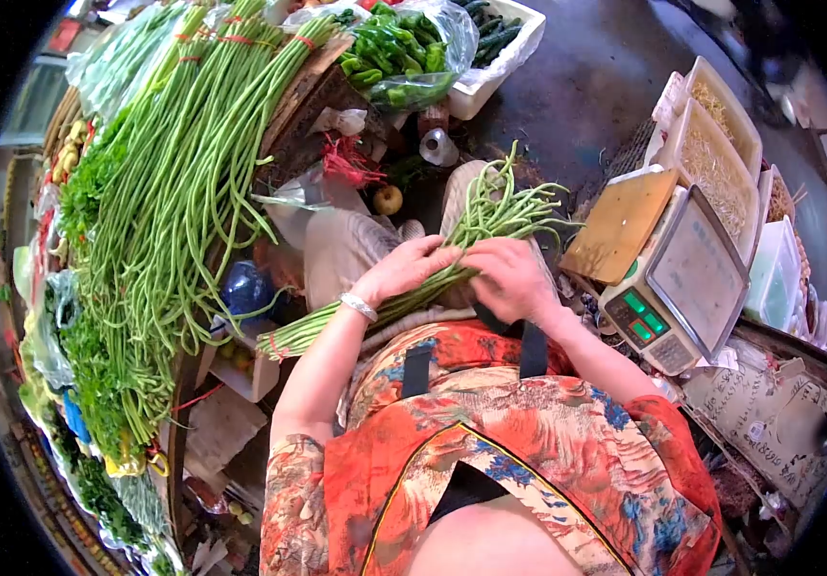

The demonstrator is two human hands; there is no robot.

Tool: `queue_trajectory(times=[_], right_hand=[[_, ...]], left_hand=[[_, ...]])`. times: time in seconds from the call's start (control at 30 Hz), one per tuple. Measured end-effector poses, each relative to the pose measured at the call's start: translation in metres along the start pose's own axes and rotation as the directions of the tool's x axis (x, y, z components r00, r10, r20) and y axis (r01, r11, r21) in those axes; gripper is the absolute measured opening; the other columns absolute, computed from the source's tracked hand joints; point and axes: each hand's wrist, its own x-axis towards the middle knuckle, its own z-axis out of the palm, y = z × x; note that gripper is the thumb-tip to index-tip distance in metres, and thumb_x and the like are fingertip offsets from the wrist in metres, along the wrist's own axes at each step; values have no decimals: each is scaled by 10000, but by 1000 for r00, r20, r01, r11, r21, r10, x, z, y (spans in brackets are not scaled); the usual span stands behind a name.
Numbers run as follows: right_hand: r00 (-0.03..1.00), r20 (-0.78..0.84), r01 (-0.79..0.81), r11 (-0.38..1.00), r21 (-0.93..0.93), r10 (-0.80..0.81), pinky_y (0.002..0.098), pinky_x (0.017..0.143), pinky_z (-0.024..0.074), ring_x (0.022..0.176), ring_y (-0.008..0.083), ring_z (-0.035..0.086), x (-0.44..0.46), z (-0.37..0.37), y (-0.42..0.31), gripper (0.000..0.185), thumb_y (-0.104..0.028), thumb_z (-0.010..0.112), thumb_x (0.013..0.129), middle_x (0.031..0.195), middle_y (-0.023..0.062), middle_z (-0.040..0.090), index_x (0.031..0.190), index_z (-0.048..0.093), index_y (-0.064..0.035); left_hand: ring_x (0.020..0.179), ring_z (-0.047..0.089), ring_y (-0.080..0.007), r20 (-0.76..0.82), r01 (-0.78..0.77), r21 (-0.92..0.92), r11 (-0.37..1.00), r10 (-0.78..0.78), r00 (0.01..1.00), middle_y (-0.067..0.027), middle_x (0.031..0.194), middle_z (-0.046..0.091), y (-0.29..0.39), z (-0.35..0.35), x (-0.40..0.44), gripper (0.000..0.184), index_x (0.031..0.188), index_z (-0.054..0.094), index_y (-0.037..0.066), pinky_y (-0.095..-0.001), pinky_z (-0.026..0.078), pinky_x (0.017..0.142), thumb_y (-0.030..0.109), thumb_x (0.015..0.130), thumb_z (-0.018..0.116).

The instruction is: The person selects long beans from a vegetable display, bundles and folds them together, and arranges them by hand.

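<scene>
A bunch of long green beans (502,213) lies slantwise across the lap, its cut ends at the lower left bound near a red band and its loose, curling ends at the upper right. My left hand (408,273), with a bracelet on the wrist, is closed over the middle of the bunch. Beside it, my right hand (508,278) has its fingers curled against the same beans, close to the left fingertips. Parts of the right fingers and the beans under both hands are hidden.
Banded long beans (193,163) hang over a stall at left, near leafy greens (97,192). Green peppers (394,48) lie in a plastic bag at the top. To the right stand a digital scale (663,298), a wooden board (620,226) and white tubs (711,173) of sprouts.
</scene>
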Motion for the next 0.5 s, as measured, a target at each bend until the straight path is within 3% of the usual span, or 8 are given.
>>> queue_trajectory(times=[0.07,0.1,0.13,0.2,0.27,0.33,0.5], right_hand=[[977,-55,-205,979,5,205,396,921,459,1028,314,584,-8,-17,3,341,32,653,753,1057,104,645,1081,636,-61],[965,-92,-245,970,4,244,350,865,485,985,267,602,-13,-20,11,309,52,630,788,1036,106,635,1081,624,-45],[902,-50,-417,894,164,430,281,785,495,905,190,611,-15,-23,14,264,29,635,827,980,85,617,1083,618,-34],[845,-63,-492,819,295,530,241,711,479,803,121,579,-19,-22,25,236,-3,648,854,915,55,587,1086,615,-25],[813,-17,-547,772,322,583,243,693,472,771,113,561,-14,-20,27,235,-14,659,852,896,45,579,1083,615,-22],[778,30,-597,724,346,627,245,675,465,740,105,543,-9,-18,25,237,-26,670,850,876,34,571,1080,615,-19],[859,-10,-504,850,155,512,307,634,495,693,199,597,4,-6,15,281,-102,738,813,877,86,575,1057,620,-30]], left_hand=[[1074,614,-261,29,-54,137,989,51,998,-193,1151,646,1,6,4,718,1256,553,-26,-369,467,937,516,818,726],[1106,610,-345,39,-7,227,974,-2,999,-256,1162,629,1,9,9,879,1285,474,-50,-406,466,952,491,687,823],[1106,610,-345,40,-5,224,975,-4,999,-256,1162,629,6,12,11,879,1285,474,-50,-406,466,952,491,687,823],[1129,589,-406,3,66,432,900,-74,997,-299,1170,610,20,17,12,881,1274,426,-48,-425,460,970,450,670,830],[1125,587,-420,-26,73,421,904,-69,997,-306,1163,607,14,23,14,856,1253,403,-38,-426,461,972,395,655,837],[1111,592,-421,-89,8,298,955,19,996,-301,1151,612,8,26,15,822,1231,421,-34,-426,464,962,360,646,843],[1112,593,-413,-128,-18,264,964,53,990,-282,1128,622,2,30,12,791,1230,430,-20,-416,467,952,309,645,848]])
